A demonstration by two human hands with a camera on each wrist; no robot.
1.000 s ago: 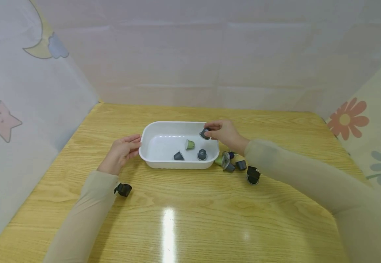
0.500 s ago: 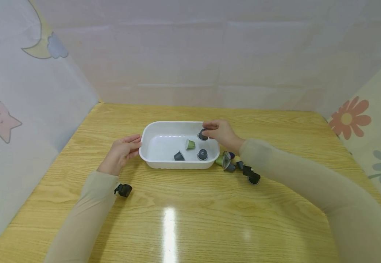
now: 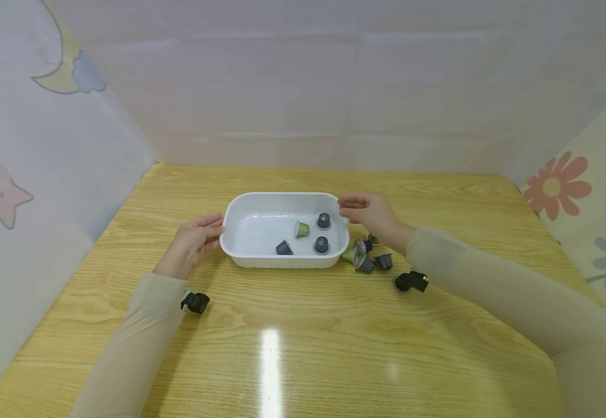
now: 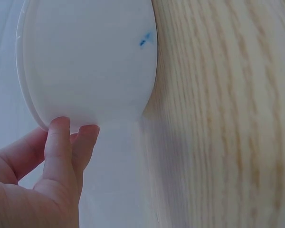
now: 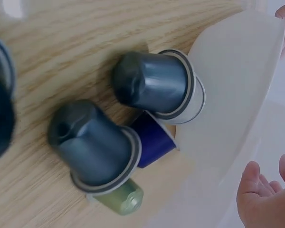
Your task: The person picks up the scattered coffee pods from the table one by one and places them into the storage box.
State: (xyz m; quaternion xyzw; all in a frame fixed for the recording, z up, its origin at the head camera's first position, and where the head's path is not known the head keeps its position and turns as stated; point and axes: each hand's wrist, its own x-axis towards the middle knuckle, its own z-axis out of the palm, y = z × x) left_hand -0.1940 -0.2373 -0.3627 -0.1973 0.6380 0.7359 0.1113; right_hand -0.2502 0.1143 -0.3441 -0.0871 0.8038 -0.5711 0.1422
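A white tray [image 3: 282,195] sits mid-table with three grey capsules and one green capsule [image 3: 300,229] inside; one grey capsule [image 3: 323,221] stands near its right end. My left hand [image 3: 214,229] rests its fingers against the tray's left end, and the left wrist view shows the fingertips [image 4: 61,137] touching the tray wall [image 4: 90,57]. My right hand [image 3: 352,210] hovers just beyond the tray's right end, fingers relaxed and holding nothing. The right wrist view shows the tray wall [image 5: 237,95] beside two grey capsules [image 5: 152,88], a blue capsule [image 5: 154,137] and a green one [image 5: 121,199].
A pile of capsules [image 3: 365,255] lies on the wooden table right of the tray. A black capsule [image 3: 410,282] lies on its side further right. Another black capsule [image 3: 195,302] lies by my left sleeve. Fabric walls close off the back and both sides.
My right hand let go of the grey capsule, which now stands in the tray, and drew back to the right. The black capsule on the right shifted slightly. The left hand stayed put.
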